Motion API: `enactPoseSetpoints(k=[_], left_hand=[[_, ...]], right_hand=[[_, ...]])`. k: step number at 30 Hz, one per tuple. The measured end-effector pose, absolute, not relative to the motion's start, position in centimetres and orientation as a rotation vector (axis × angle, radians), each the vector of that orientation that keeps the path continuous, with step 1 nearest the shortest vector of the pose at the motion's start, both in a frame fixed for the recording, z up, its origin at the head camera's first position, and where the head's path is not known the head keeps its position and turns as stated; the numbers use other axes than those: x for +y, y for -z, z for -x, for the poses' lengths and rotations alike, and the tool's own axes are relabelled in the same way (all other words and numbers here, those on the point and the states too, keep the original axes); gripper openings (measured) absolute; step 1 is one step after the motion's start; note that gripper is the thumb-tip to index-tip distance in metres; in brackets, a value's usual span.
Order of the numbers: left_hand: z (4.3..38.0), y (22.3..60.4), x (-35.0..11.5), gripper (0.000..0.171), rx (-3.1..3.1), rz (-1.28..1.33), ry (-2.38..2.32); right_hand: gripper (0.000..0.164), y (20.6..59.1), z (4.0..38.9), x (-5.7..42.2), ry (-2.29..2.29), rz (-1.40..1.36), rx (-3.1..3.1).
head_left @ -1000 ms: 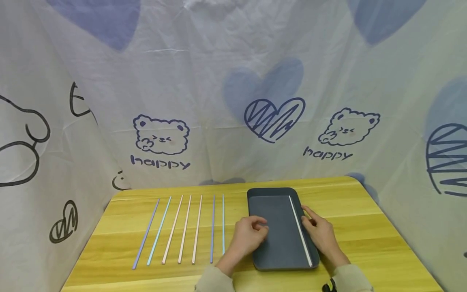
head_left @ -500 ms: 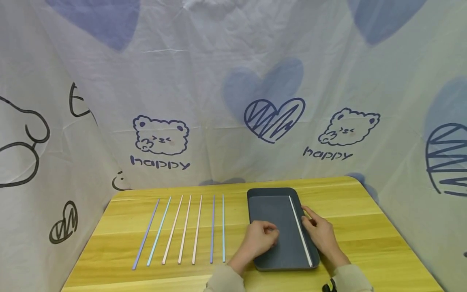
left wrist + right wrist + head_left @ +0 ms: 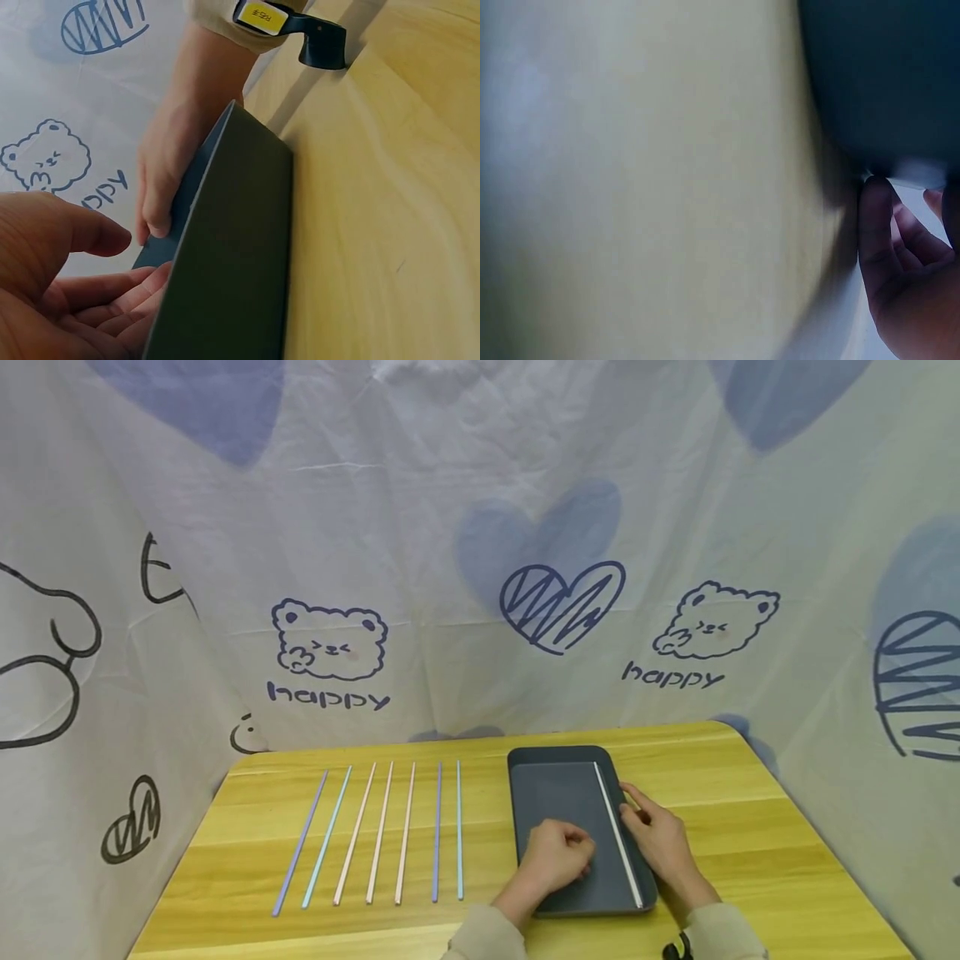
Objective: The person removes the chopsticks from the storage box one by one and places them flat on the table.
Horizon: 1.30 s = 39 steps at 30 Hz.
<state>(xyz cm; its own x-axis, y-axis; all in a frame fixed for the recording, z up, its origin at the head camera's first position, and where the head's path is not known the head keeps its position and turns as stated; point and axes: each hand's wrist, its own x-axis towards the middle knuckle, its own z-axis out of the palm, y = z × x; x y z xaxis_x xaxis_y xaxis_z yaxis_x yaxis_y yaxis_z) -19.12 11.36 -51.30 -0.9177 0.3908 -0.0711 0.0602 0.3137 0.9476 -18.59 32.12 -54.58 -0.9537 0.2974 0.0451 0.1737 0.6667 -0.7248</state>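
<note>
My left hand [image 3: 558, 857] hovers over the dark grey rectangular tray [image 3: 551, 789], fingers loosely bent with nothing held. In the left wrist view its thumb [image 3: 101, 232] stands apart from the fingers, beside the tray's near wall [image 3: 232, 247]. A thin white stick [image 3: 618, 839] lies lengthwise inside the tray along its right side, to the right of my left hand. My right hand [image 3: 660, 839] is at the tray's right edge, fingertips touching the outer wall. In the right wrist view its fingers [image 3: 877, 232] reach the tray's dark side near the tabletop.
Several thin sticks lie side by side left of the tray: purple [image 3: 300, 843], light blue [image 3: 327, 837], pinkish-white [image 3: 380, 832], blue [image 3: 437, 831] and another light blue [image 3: 460, 831]. The wooden table [image 3: 750, 827] is backed by a printed cloth [image 3: 450, 693].
My left hand has moved right, from the tray's left edge to over its middle, nearer the white stick. My right hand, the tray and the sticks keep their places.
</note>
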Motion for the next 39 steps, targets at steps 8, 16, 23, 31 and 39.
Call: enactPoseSetpoints(k=[8, 16, 23, 31, 39], left_hand=[[18.9, 51.9, 12.4, 0.015, 2.284, -0.355, -1.553], [18.6, 52.0, 13.4, 0.017, 2.203, -0.28, -1.512], [18.4, 52.0, 14.1, 0.018, 2.177, -0.256, -1.527], [18.2, 52.0, 14.8, 0.017, 2.112, -0.23, -1.532], [18.0, 52.3, 15.6, 0.015, 2.038, -0.164, -1.588]], right_hand=[[0.045, 54.5, 18.6, 32.1, -1.154, 0.386, -2.719], [0.046, 54.5, 18.5, 32.0, -1.147, 0.387, -2.726], [0.045, 54.5, 18.7, 32.0, -1.135, 0.369, -2.717], [0.045, 54.5, 18.6, 32.1, -1.127, 0.368, -2.723], [0.045, 54.5, 18.7, 32.0, -1.115, 0.36, -2.712]])
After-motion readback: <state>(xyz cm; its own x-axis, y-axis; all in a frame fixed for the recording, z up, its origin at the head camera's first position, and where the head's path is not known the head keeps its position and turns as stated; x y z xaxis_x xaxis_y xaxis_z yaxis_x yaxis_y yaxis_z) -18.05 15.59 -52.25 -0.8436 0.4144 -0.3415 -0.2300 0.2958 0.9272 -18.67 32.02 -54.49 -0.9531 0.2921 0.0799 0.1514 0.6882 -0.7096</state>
